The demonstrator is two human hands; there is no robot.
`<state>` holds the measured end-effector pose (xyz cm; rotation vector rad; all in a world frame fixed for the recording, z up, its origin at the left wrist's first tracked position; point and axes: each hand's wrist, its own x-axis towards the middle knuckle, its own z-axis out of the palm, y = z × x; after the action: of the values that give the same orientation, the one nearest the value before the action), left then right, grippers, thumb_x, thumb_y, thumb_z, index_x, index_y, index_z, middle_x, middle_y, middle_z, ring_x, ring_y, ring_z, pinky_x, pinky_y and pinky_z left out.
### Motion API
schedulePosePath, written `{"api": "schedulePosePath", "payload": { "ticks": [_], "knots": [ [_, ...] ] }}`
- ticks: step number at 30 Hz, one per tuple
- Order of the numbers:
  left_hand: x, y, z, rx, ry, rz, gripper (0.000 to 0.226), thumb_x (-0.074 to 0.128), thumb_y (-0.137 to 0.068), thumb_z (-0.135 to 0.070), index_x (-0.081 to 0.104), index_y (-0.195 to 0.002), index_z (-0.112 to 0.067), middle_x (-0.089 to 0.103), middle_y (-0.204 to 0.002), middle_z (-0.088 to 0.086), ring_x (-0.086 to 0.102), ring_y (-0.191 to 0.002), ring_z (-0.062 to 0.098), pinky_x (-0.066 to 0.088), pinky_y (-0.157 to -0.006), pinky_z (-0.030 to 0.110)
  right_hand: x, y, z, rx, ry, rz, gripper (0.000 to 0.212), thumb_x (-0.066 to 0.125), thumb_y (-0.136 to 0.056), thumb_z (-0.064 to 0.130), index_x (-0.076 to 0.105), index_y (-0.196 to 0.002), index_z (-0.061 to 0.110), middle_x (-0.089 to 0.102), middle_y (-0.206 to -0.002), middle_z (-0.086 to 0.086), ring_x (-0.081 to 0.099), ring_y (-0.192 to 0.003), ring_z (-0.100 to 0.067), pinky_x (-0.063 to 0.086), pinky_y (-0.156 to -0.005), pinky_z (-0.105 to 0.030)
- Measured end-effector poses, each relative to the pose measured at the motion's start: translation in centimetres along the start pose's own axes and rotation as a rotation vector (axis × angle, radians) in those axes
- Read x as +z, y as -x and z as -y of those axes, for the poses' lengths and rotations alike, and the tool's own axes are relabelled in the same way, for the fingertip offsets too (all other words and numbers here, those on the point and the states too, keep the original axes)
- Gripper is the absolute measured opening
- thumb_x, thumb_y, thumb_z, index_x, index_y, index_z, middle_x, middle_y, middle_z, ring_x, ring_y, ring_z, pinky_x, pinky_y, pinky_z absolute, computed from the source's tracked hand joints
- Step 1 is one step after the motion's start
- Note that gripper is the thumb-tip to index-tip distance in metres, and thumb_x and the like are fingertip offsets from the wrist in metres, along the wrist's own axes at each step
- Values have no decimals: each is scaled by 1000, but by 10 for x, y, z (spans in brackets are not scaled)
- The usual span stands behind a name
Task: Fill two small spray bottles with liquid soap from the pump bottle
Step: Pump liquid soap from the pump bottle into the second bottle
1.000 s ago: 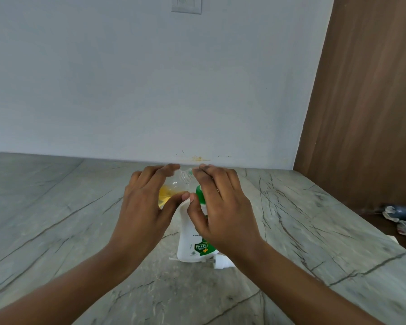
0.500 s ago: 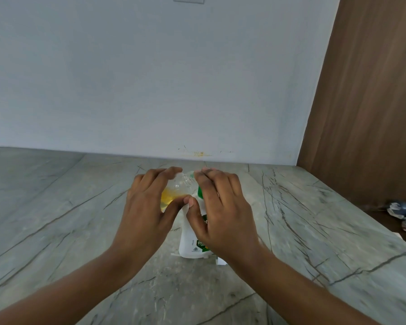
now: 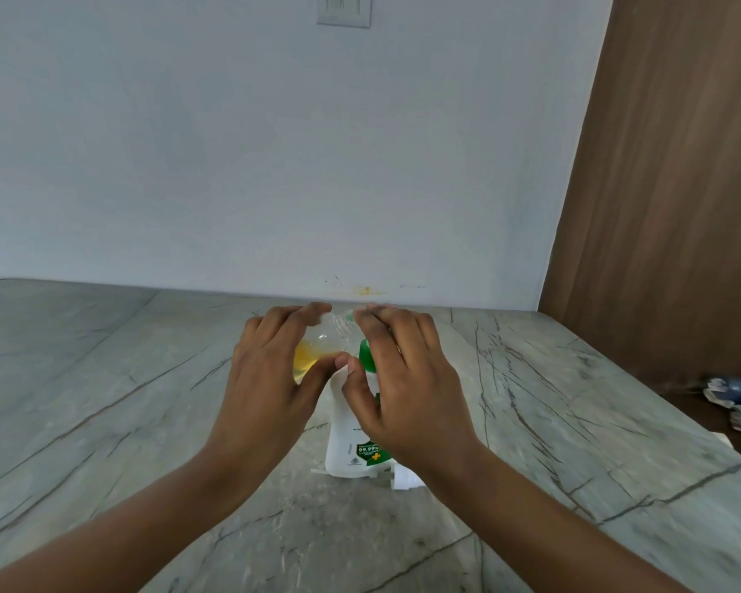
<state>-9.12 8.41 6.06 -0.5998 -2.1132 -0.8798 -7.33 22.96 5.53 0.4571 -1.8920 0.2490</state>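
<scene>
A white soap pump bottle with a green label stands upright on the marble counter. My right hand lies over its green pump top, thumb and fingers curled round it. My left hand grips a small clear spray bottle holding yellow liquid, tilted with its open neck toward the pump spout. Both thumbs nearly touch. Most of the small bottle is hidden behind my left fingers.
A small white cap or spray head lies on the counter by the pump bottle's base. A white wall with a switch plate rises behind. A brown wooden panel stands at right, with crumpled items beyond the counter edge.
Both hands stay on the bottles in nearly the same pose. The view has shifted slightly; the hands sit a little higher over the pump bottle.
</scene>
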Motion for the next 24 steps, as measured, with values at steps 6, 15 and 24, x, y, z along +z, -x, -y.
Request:
{"api": "schedulePosePath", "payload": {
  "ticks": [6, 15, 24],
  "knots": [
    [-2, -1, -1, 27, 0, -11, 45, 56, -83, -48, 54, -120, -24, 47, -107, -17, 36, -100, -1, 39, -83, 32, -4, -3, 1, 7, 3, 16, 38, 50, -85, 25, 64, -111, 2, 62, -104, -8, 48, -101, -16, 47, -71, -17],
    [-2, -1, 1, 30, -1, -9, 46, 53, -84, -52, 54, -121, -24, 47, -107, -17, 38, -101, 1, 38, -82, 30, -2, -2, 2, 18, -11, 9, 38, 49, -86, 27, 64, -111, 2, 63, -105, -10, 47, -101, -16, 48, -73, -19],
    [1, 3, 4, 20, 1, 18, 47, 49, -83, -49, 54, -122, -24, 46, -108, -16, 38, -100, 2, 39, -81, 30, 5, 7, 1, 3, 12, 5, 39, 51, -87, 25, 63, -113, -2, 63, -104, -14, 48, -101, -21, 48, -77, -23]
  ]
}}
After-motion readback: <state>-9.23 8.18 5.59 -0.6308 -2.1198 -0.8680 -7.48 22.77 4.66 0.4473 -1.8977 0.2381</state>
